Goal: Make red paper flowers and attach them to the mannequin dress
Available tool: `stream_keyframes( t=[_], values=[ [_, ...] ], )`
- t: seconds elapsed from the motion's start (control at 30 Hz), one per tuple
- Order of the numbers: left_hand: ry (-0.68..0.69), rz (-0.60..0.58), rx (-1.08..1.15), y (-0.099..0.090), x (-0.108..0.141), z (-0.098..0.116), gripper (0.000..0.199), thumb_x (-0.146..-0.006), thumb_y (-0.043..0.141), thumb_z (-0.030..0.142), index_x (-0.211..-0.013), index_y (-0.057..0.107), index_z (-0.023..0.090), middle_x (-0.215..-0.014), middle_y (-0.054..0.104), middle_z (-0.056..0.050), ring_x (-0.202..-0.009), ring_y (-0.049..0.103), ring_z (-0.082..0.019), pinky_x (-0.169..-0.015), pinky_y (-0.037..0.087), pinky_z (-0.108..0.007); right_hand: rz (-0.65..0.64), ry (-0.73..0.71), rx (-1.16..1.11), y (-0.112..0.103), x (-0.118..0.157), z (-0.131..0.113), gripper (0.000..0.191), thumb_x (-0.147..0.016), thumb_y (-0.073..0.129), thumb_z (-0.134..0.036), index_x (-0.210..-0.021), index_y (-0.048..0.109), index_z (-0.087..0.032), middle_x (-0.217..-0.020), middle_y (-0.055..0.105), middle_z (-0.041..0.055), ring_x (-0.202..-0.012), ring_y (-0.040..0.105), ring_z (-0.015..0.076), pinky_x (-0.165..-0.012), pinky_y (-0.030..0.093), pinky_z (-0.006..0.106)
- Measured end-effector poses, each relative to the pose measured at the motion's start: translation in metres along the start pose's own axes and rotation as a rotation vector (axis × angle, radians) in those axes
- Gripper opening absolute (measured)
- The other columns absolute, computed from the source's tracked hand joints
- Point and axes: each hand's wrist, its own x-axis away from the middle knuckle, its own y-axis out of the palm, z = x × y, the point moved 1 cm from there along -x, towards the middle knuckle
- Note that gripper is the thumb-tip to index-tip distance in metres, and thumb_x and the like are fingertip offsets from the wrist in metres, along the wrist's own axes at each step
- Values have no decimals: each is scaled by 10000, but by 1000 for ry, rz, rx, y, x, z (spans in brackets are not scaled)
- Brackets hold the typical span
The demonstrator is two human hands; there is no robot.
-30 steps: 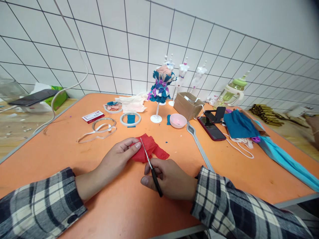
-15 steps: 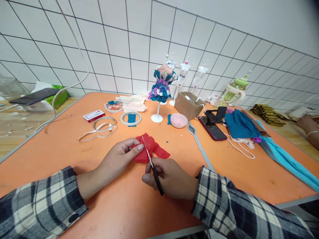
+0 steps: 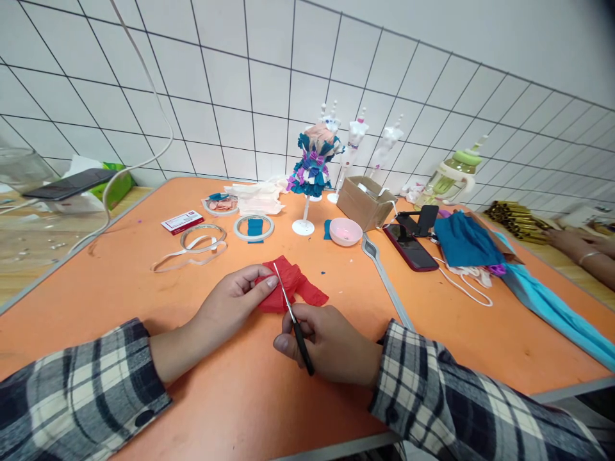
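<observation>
My left hand [image 3: 235, 298] pinches the near left edge of red crepe paper [image 3: 288, 282] between thumb and fingers. The paper is crumpled and layered, with a strip sticking out to the right. In my right hand [image 3: 331, 342] is a pair of scissors [image 3: 300, 339] with black handles, seen nearly edge-on. Their thin metal blades point up and away, lying over the paper just right of my left thumb. From this angle I cannot tell whether the blades are closed or have paper between them.
Beyond my hands stand a dressed mini mannequin [image 3: 310, 160], a pink bowl [image 3: 346, 232], a cardboard box [image 3: 365, 202] and tape rolls [image 3: 254, 219]. To the right lie a phone [image 3: 410, 246] and blue fabric [image 3: 468, 238]. Another person's hand [image 3: 571, 243] is near brass-coloured tubes [image 3: 514, 219].
My hands, the scissors and the red paper stay almost in place. At the far right, the other person's hands and forearm have come further into view, toward the brass-coloured tubes.
</observation>
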Motion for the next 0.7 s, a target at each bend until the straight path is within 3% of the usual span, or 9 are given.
stream_keyframes(
  t=[0.7],
  values=[
    [-8,-8,-12,0,-1,-1,324,-791,678,517,-794,661,194,-738,645,14,-690,551,-149,-653,448,-243,-10,-5,-7,-1,0,-1,294,-867,626,-506,-829,552,-225,-649,531,-43,-565,457,102,-494,295,231]
  ],
)
